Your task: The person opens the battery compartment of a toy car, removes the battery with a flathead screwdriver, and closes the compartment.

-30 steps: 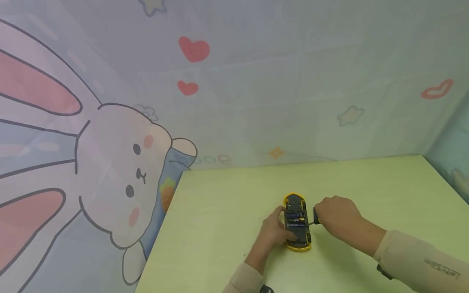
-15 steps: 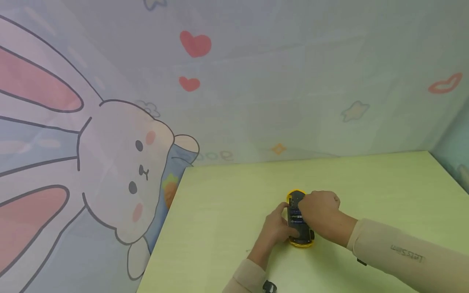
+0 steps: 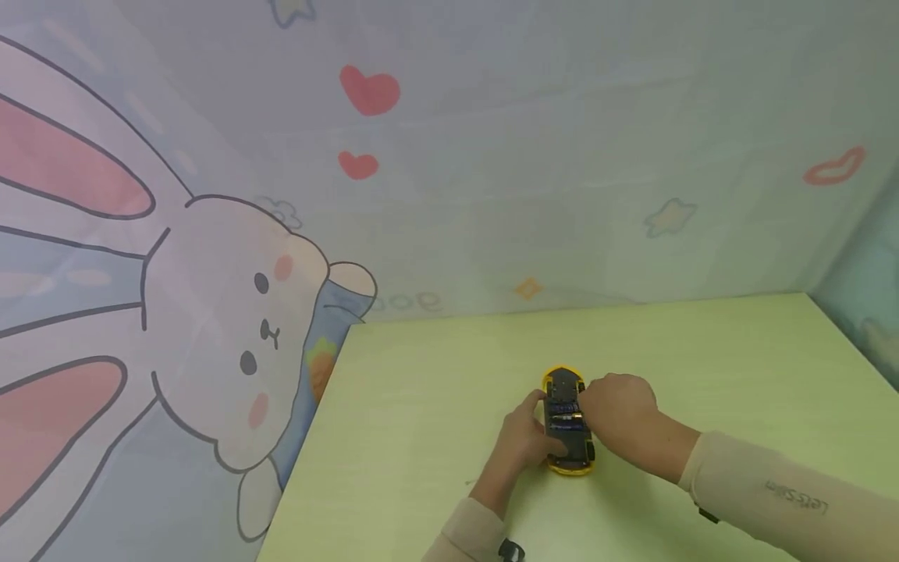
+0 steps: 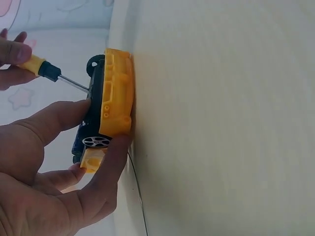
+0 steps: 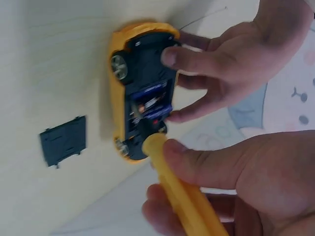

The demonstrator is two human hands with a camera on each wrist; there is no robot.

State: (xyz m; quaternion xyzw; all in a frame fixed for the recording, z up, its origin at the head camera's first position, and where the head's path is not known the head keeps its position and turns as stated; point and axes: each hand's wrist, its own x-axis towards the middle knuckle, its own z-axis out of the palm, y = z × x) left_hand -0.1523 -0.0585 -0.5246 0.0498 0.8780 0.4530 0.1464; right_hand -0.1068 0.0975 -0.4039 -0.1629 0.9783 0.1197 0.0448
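My left hand [image 3: 523,441] pinches from the side, thumb on top; my right hand [image 3: 621,402] has its fingers curled in a grip. Pale yellow-green table [image 3: 421,390] below. Yellow plastic toy car [image 4: 117,93] with black underside: upside down on the table, held by the left. Yellow-handled screwdriver [image 5: 182,196], dark collar, metal shaft: gripped by the right, tip at the battery bay, exact contact unclear. Flat black rectangular plastic cover [image 5: 64,140]: on the table, apart from the car. Dark purple cylindrical batteries [image 5: 156,93]: side by side in the open bay.
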